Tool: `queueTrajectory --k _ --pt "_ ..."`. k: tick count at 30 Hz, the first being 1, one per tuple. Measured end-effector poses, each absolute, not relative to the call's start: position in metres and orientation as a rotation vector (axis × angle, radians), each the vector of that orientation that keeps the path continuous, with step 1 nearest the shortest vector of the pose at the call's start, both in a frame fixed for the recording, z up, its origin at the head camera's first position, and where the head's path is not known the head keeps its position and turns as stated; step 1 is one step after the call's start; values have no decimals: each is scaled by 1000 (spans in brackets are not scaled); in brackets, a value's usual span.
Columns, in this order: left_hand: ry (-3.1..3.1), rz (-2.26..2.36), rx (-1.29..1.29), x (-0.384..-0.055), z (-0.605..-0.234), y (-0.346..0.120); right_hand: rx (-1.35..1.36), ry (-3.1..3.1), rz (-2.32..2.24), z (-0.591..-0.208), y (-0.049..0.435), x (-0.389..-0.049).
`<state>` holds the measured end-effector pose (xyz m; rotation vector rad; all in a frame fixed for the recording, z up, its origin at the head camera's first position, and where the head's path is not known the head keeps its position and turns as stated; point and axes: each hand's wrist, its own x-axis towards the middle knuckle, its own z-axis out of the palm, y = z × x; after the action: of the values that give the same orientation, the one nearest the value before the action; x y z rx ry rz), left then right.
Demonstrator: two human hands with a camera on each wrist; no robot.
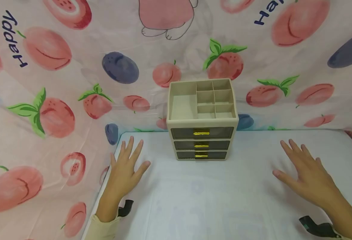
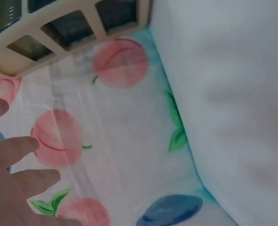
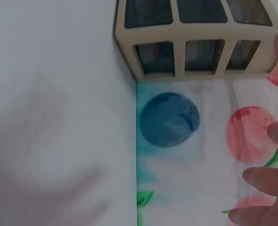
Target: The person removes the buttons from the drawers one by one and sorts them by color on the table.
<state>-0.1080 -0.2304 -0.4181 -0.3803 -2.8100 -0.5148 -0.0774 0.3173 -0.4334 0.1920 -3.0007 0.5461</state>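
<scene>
A cream desktop organizer (image 1: 202, 122) stands at the back middle of the white table, divided compartments on top and three dark drawers with gold handles in front. All three drawers look closed. To its left, my left hand (image 1: 125, 173) hovers with fingers spread, holding nothing. My right hand (image 1: 308, 176) is farther off on the other side, fingers likewise spread and holding nothing. In the left wrist view the organizer's side (image 2: 66, 33) fills the upper left, with fingers (image 2: 16, 148) low at the left edge. The right wrist view shows its other side (image 3: 198, 52) at the top.
A fruit-print cloth (image 1: 188, 50) hangs behind the table and along its left side. The white tabletop (image 1: 200, 193) stretches in front of the organizer. Black wrist mounts (image 1: 317, 226) sit at both wrists.
</scene>
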Motion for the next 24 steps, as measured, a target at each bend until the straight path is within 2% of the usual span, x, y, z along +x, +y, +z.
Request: queueTrajectory --k 9,24 --pt "-2526 -1004 -527 -124 -403 -209 342 -2847 869 -422 292 -75" --pt "-2220 -1543 -430 -146 -379 -154 571 -2623 1673 -407 244 -81"
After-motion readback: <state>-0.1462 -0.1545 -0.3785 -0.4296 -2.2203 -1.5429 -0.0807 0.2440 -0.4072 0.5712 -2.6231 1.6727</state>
